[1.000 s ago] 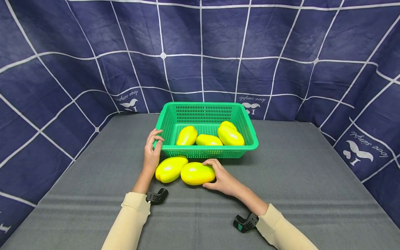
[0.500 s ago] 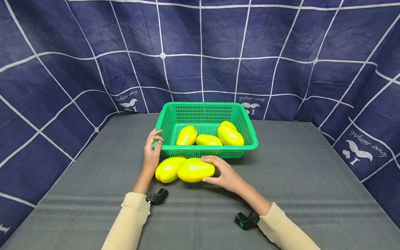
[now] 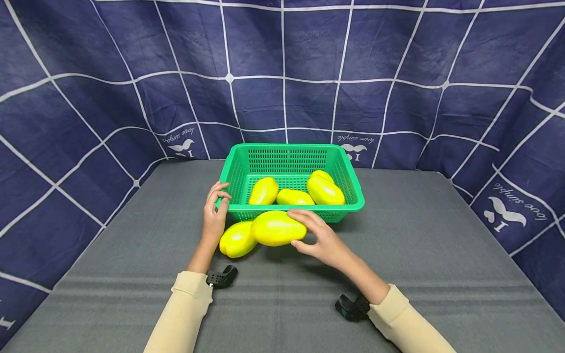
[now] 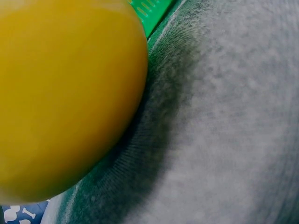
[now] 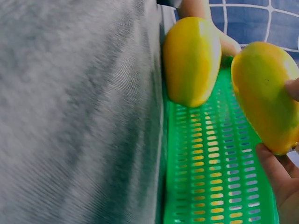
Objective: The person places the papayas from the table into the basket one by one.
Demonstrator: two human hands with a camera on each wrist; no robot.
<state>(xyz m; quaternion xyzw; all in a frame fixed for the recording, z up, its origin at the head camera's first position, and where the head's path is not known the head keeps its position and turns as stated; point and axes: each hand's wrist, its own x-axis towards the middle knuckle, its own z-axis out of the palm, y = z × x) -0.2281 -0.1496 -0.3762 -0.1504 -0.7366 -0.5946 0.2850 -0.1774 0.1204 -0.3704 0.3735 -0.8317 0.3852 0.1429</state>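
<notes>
A yellow mango [image 3: 278,228] is held by its right end in my right hand [image 3: 324,239], thumb below and fingers above. It is lifted off the table, in front of the basket's near wall. The right wrist view shows fingertips [image 5: 273,168] on this yellow-green mango [image 5: 264,93]. My left hand [image 3: 215,215] holds the front left corner of a green plastic basket [image 3: 291,208], fingers curled over the rim. A second mango [image 3: 237,240] lies on the table beside the left wrist, and fills much of the left wrist view. Several mangoes [image 3: 325,190] lie inside the basket.
A grey cloth [image 3: 419,245] covers the table. Behind and at both sides hangs a dark blue curtain [image 3: 309,59] with white grid lines. Each wrist wears a black camera band [image 3: 222,277].
My right hand has raised its mango from the table and moved it up toward the basket's near rim. The left hand, the other mangoes and the basket stay in place.
</notes>
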